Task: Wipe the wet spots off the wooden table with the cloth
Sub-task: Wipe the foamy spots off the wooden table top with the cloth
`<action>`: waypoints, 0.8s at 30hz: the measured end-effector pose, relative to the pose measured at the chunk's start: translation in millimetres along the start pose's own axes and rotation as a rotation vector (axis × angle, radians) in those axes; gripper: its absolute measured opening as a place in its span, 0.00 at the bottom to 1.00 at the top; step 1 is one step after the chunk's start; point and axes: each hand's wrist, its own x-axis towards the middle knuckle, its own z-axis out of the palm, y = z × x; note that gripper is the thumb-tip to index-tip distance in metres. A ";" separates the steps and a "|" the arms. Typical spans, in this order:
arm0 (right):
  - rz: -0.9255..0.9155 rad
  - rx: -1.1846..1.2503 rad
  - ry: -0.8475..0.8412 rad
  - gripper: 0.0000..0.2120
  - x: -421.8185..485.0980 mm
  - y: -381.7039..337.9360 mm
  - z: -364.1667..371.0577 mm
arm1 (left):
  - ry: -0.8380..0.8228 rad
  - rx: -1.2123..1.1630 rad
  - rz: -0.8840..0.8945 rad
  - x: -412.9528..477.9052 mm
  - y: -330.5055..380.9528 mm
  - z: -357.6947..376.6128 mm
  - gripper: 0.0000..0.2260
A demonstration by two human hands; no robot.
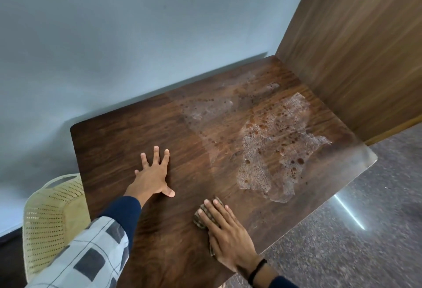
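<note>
Right hand [225,234] flat on cloth [202,218], wet wooden table [127,127]

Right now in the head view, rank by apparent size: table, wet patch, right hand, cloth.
1. wooden table
2. wet patch
3. right hand
4. cloth; it is mostly hidden under that hand, so only its visible part ranks smallest.

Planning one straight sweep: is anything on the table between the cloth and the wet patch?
Nothing visible. The right hand presses the cloth on the wooden table, with only bare wood between it and the wet patch. The left hand rests flat to the left, off that path.
</note>
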 end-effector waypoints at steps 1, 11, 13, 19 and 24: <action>-0.066 0.013 -0.004 0.35 -9.5 -2.2 6.8 | 0.000 -0.003 0.003 -0.1 -0.4 0.4 0.64; 0.062 -0.049 0.006 0.30 11.9 23.1 -9.8 | -0.013 0.014 -0.012 -0.3 -0.4 1.1 0.64; 0.028 -0.010 0.018 0.30 -5.3 9.2 7.9 | -0.019 0.009 -0.015 -0.3 0.3 -0.6 0.64; -0.256 -0.107 -0.100 0.34 -22.1 26.9 7.6 | -0.006 0.020 -0.017 1.2 1.4 -0.1 0.64; 0.099 -0.040 0.026 0.29 11.1 27.7 -12.5 | 0.009 0.022 -0.009 0.3 -1.3 2.0 0.64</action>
